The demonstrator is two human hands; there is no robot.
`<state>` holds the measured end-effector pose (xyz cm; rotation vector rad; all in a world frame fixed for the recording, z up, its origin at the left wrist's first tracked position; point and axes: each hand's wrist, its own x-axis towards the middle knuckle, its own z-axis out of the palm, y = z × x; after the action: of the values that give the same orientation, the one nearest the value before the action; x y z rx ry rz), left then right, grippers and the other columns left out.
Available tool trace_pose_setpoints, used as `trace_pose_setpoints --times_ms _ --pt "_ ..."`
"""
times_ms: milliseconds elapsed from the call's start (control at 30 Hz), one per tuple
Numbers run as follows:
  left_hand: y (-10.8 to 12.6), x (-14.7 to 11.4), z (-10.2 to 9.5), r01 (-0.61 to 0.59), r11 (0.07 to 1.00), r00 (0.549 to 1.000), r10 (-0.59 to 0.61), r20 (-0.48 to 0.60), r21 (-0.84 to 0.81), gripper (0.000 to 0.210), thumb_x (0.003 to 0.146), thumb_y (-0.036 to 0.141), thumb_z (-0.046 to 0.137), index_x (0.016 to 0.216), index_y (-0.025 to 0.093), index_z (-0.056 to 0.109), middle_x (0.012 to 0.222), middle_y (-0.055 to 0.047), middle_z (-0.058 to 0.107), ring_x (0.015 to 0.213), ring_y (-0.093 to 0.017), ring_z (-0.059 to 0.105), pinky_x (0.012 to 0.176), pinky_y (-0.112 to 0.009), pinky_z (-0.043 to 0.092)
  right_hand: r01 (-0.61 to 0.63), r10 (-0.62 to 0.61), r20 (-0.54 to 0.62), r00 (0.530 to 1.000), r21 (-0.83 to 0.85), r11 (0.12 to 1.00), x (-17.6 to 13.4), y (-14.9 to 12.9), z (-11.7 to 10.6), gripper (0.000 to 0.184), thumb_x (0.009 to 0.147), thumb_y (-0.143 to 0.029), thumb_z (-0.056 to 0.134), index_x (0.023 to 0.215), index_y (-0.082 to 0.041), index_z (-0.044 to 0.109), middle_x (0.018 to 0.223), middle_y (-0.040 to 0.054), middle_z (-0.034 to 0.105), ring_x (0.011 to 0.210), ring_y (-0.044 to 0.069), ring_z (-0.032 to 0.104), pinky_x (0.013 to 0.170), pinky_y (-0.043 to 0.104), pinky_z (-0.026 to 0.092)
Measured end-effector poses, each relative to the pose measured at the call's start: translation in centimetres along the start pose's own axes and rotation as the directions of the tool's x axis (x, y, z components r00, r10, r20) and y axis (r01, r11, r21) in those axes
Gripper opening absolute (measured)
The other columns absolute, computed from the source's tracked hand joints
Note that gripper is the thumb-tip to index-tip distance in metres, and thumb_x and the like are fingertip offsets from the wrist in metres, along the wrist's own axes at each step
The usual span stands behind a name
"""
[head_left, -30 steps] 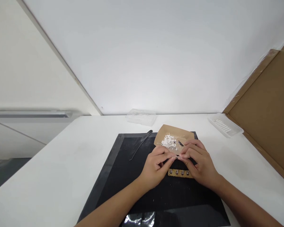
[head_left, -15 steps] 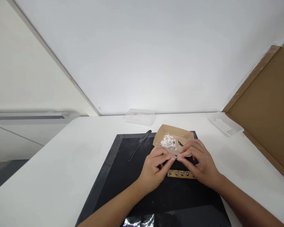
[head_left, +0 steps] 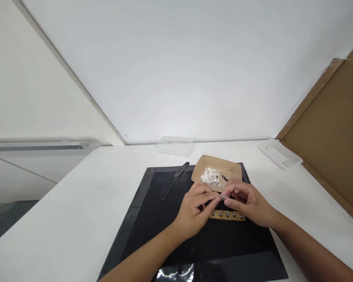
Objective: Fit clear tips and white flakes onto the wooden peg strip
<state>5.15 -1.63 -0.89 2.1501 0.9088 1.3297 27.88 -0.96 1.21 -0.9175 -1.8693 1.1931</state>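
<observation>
My left hand point(head_left: 195, 209) pinches a small, clear, shiny piece point(head_left: 222, 197) between thumb and fingertips. At its other end, the thumb and fingers of my right hand point(head_left: 248, 201) are closed around it; the exact kind of piece is too small to make out. Just below the fingers, a tan strip point(head_left: 220, 217) with several round metal pieces in a row lies on the black mat point(head_left: 176, 219). Beyond my hands stands a brown paper tray point(head_left: 204, 159), partly covered by my fingers, holding a heap of white scraps point(head_left: 211, 176) and a small dark piece point(head_left: 224, 178).
A thin black tool point(head_left: 175, 182) lies on the mat to the left. At the back of the white table point(head_left: 76, 196) is a clear plastic tray point(head_left: 175, 147). Another clear tray point(head_left: 288, 162) with white strips sits by the cardboard panel point(head_left: 332, 129) at right.
My right hand has turned slightly and its thumb has shifted, so more of the clear piece shows between the hands. More of the strip's right end is visible. The view has shifted slightly.
</observation>
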Motion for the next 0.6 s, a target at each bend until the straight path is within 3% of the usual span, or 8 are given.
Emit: trace_pose_setpoints --times_ms 167,400,600 --pt "0.3 0.0 0.0 -0.003 1.000 1.000 0.003 -0.004 -0.010 0.017 0.102 0.025 0.068 0.099 0.021 0.084 0.081 -0.006 0.072 0.080 -0.018 0.065 0.069 -0.028 0.054 -0.062 0.062 -0.001 0.998 0.088 0.994 -0.1 -0.1 0.2 0.031 0.093 -0.052 0.078 0.096 -0.022 0.071 0.090 0.0011 0.064 0.076 0.015 0.055 0.068 0.027 0.052" --pt "0.0 -0.1 0.0 0.005 1.000 1.000 -0.005 -0.015 -0.008 0.016 0.101 0.024 0.069 0.098 0.020 0.084 0.082 -0.007 0.072 0.078 -0.017 0.064 0.060 -0.024 0.053 -0.092 0.103 -0.133 0.986 0.087 0.992 -0.2 0.9 0.4 0.031 0.087 -0.048 0.085 0.095 -0.023 0.069 0.083 -0.0027 0.058 0.070 0.013 0.050 0.061 0.026 0.045" --pt "-0.2 -0.4 0.4 0.067 0.995 0.997 -0.070 -0.034 -0.077 0.015 0.100 0.023 0.070 0.101 0.019 0.084 0.086 -0.008 0.070 0.075 -0.015 0.064 0.050 -0.018 0.048 0.040 -0.084 -0.341 0.936 -0.133 0.990 -0.4 0.9 1.1 0.027 0.089 -0.044 0.084 0.088 -0.023 0.067 0.085 0.0001 0.066 0.066 0.014 0.056 0.059 0.028 0.044"
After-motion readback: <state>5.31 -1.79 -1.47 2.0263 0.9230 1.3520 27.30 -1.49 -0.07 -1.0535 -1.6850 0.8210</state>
